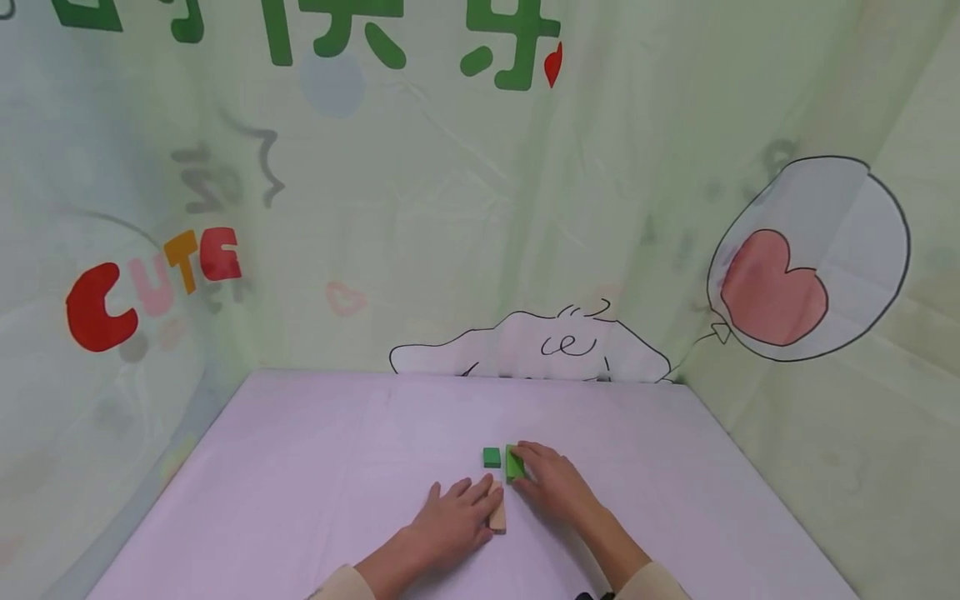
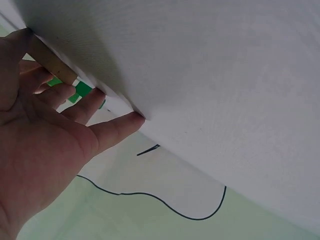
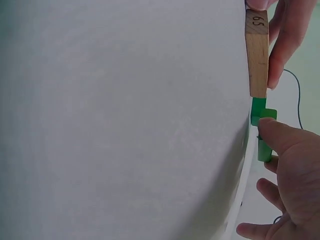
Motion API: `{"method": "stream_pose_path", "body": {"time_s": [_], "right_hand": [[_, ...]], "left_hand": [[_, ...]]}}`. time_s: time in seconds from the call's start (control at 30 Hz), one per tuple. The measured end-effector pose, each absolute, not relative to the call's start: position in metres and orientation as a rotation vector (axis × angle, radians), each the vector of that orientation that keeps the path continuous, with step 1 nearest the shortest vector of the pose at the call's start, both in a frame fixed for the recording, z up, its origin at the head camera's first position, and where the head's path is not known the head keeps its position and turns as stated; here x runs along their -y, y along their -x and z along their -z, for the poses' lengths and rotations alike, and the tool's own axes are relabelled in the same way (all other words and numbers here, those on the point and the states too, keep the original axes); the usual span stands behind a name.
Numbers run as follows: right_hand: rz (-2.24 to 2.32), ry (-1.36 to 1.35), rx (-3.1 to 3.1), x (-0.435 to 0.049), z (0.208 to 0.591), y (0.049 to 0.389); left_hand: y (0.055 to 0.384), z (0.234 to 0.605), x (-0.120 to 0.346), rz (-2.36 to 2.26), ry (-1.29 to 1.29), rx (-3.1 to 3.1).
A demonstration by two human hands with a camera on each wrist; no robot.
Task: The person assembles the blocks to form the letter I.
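A green cube [image 1: 491, 457] stands beside the lime block [image 1: 513, 469].

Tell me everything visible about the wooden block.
The wooden block is narrow and unpainted, with visible grain and dark characters on its near end. It lies lengthwise away from the person on the pale purple tabletop. The left hand grips it, thumb at the near end, fingers toward the far end; a green cube sits just beyond.

Left fingers [image 1: 478, 490] hold pale block [image 1: 497, 520]; right fingers [image 1: 536, 451] pinch light-green block [image 1: 512, 468] near green cube [image 1: 491, 457].
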State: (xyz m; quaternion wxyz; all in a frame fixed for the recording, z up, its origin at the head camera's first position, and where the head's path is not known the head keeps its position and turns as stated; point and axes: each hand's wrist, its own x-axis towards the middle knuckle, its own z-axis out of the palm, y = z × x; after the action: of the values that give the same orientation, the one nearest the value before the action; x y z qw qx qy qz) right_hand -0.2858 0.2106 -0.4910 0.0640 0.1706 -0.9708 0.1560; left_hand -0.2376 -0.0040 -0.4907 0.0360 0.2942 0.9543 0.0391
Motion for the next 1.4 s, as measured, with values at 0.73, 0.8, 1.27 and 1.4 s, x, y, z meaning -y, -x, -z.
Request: {"method": "stream_pose_path", "body": {"time_s": [0.73, 0.8, 1.27, 1.4], "right_hand": [[-0.349, -0.577, 2.835, -0.210, 0.485, 0.262], [-0.337, -0.566, 2.846, -0.210, 0.485, 0.260], [-0.380, -0.607, 2.834, -0.212, 0.484, 0.243], [-0.387, -0.635, 2.833, -0.211, 0.482, 0.235]], "left_hand": [[0.240, 0.499, 0.004, -0.078, -0.925, -2.961], [0.240, 0.499, 0.004, -0.088, -0.916, -2.958], [0.239, 0.501, 0.003, -0.085, -0.915, -2.956], [0.239, 0.501, 0.003, -0.088, -0.914, -2.957]]}}
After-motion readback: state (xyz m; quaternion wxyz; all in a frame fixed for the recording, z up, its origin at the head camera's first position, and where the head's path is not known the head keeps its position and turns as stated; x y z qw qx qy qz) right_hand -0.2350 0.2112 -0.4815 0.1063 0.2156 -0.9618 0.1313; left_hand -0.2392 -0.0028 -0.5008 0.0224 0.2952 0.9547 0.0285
